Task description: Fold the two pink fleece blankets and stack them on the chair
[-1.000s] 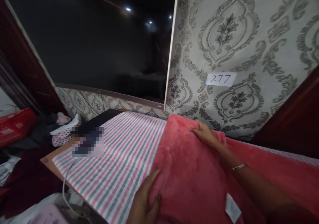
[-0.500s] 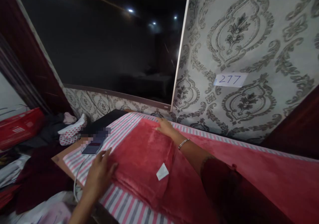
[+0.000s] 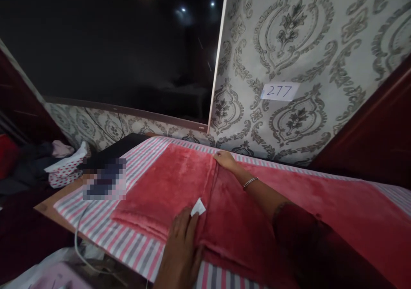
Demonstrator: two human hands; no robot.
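Wall: damask wallpaper point(image 3: 289, 28), black TV point(image 3: 128, 53), "277" paper label point(image 3: 280, 91).
Tabletop point(image 3: 48, 201): striped sheet point(image 3: 128, 242) over it.
Red plush blanket point(image 3: 160, 182): on sheet, left part folded over.
Left hand point(image 3: 181, 246): partly open on blanket beside white tag point(image 3: 198, 207); can't tell if gripping.
Right hand point(image 3: 226, 160): fingers bent at fold's far end; can't tell if pinching.
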